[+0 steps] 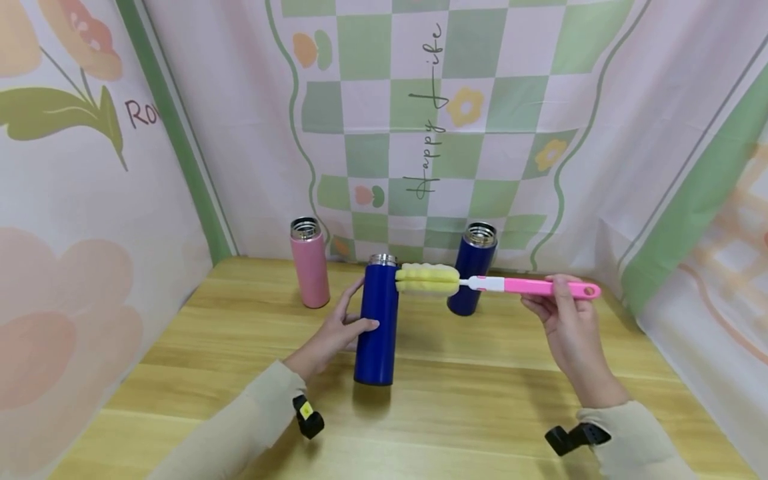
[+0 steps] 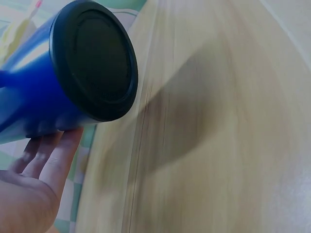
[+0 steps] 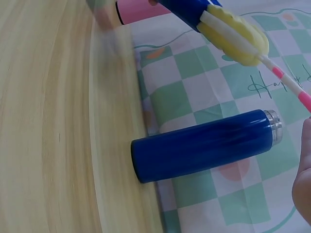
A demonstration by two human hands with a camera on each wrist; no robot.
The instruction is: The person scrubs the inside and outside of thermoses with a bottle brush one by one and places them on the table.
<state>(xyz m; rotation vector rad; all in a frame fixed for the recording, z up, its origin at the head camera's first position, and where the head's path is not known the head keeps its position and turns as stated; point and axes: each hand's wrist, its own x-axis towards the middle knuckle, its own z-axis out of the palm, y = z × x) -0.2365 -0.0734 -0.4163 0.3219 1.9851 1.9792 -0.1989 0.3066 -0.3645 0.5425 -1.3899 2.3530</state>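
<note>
My left hand (image 1: 339,333) grips a blue bottle (image 1: 377,327) around its side, holding it raised off the table with its uncapped metal mouth up. In the left wrist view the bottle's dark base (image 2: 101,63) faces the camera, the fingers (image 2: 60,155) against its side. My right hand (image 1: 573,333) pinches the pink handle (image 1: 540,287) of a brush, held level. The brush's yellow sponge head (image 1: 428,279) is beside the bottle's upper right side, just below the mouth; in the right wrist view the sponge (image 3: 235,36) overlaps the bottle's top end.
A pink bottle (image 1: 311,267) stands uncapped at the back left of the wooden table (image 1: 240,320). Another blue bottle (image 1: 465,273) stands uncapped at the back right, behind the brush; the right wrist view shows this blue bottle (image 3: 204,145) too. A patterned curtain (image 1: 414,153) hangs behind.
</note>
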